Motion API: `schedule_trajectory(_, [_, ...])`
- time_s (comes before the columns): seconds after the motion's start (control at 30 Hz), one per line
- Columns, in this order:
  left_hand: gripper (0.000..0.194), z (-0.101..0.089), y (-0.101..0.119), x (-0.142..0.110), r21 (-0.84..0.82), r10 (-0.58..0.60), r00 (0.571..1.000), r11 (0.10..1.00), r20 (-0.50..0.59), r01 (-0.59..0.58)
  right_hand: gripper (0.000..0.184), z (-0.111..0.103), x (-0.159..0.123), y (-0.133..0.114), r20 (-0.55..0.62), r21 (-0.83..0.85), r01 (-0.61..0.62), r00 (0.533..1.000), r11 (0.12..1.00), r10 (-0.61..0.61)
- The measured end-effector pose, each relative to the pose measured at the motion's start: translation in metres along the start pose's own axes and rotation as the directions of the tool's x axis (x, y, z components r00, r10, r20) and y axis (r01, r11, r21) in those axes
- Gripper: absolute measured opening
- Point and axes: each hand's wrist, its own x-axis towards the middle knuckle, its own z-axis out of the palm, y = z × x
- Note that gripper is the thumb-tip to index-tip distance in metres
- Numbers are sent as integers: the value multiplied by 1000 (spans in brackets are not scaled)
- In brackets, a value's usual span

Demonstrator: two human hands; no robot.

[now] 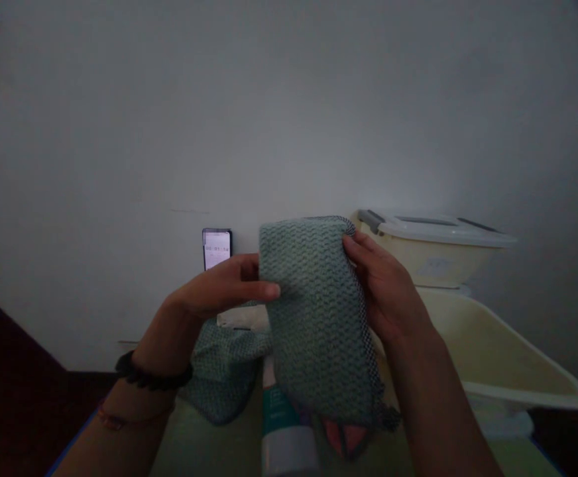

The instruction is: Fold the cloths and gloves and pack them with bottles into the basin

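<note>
Between both hands hangs a folded green textured cleaning cloth [313, 311], held up over the table. My left hand [224, 285] pinches its left edge, thumb in front and fingers behind. On the opposite edge, near the upper right corner, my right hand [381, 281] is closed with its thumb on the cloth. A dark checkered edging shows along the right side. Behind and below lies another green cloth [224, 371]. Under the held cloth stands a white and teal bottle [286, 424], its far part covered. Something pink [351, 437] peeks out beneath the cloth.
A phone [217, 246] with a timer on its screen leans at the wall [289, 119]. To the right are a cream lidded box [433, 258] and an open cream bin [498, 344]. A whitish packet [243, 318] lies behind my left wrist. The pale green tabletop [209, 447] is below.
</note>
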Motion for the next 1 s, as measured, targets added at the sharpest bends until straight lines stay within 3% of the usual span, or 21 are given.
schedule_trajectory(0.17, [22,8,8,-1,-65,24,983,997,-183,-36,18,-5,9,7,-33,60,2,999,998,0])
schedule_trajectory(0.27, [23,10,11,0,-80,15,956,996,-293,-40,11,-6,12,11,-13,111,-29,999,993,30])
schedule_trajectory(0.37, [17,10,13,0,-68,15,913,997,-409,-47,17,-5,9,11,31,87,-83,996,993,80])
schedule_trajectory(0.5, [11,10,18,3,-60,53,812,992,-582,-108,66,-1,0,8,103,-75,-66,992,995,73])
schedule_trajectory(0.57, [8,11,20,4,-46,75,758,989,-648,-137,79,0,-3,8,184,-130,-21,982,991,45])
schedule_trajectory(0.67, [6,13,23,7,-20,99,691,987,-716,-162,75,-1,-6,7,300,-180,47,954,982,10])
schedule_trajectory(0.73, [5,14,24,7,-1,118,675,985,-729,-173,70,-2,-6,6,328,-245,83,945,966,2])
schedule_trajectory(0.8, [6,13,24,7,12,127,683,985,-719,-171,61,-3,-6,6,324,-299,127,946,946,-25])
schedule_trajectory(0.9, [12,10,25,2,32,121,729,990,-673,-135,41,-5,-4,6,296,-306,186,951,934,-92])
schedule_trajectory(1.0, [31,7,29,-5,92,122,728,992,-674,-82,26,-8,-1,6,279,-293,212,952,932,-128])
